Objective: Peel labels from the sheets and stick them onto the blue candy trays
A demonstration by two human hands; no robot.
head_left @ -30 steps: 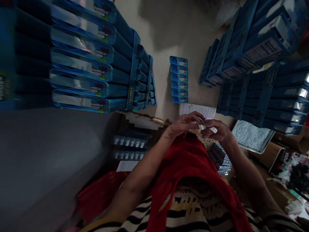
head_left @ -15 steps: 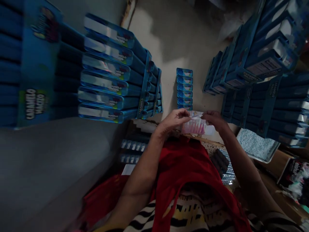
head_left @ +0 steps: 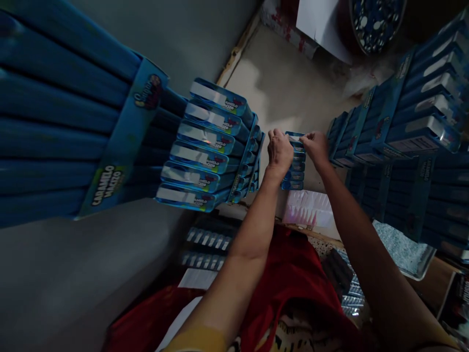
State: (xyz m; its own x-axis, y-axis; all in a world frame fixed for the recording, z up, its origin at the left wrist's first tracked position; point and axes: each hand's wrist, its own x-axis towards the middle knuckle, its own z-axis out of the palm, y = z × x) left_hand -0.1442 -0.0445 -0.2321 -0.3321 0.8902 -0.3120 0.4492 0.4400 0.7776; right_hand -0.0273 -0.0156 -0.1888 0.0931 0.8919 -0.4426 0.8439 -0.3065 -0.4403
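Observation:
A single column of small blue boxes (head_left: 293, 175) marked "Caramelo Macizo" lies on the pale tabletop. At its far end, my left hand (head_left: 280, 150) and my right hand (head_left: 315, 147) pinch a small pale strip (head_left: 294, 139), seemingly a sticker, by its two ends over the farthest box. Whether the strip touches that box I cannot tell. Close to my body, a white sheet with pinkish strips (head_left: 306, 208) lies near the table edge, with neither hand on it.
Tall stacks of blue candy boxes (head_left: 198, 146) stand at left, and more stacks (head_left: 410, 117) at right. A tray of bluish bits (head_left: 401, 247) sits at lower right. Farther back is a round tub (head_left: 379, 22) of small dark and shiny pieces beside white paper (head_left: 318, 24).
Both hands have left the sticker sheet and reached forward to the far end of the box column, a pale strip between them. The sheet now lies on the table. The view has shifted.

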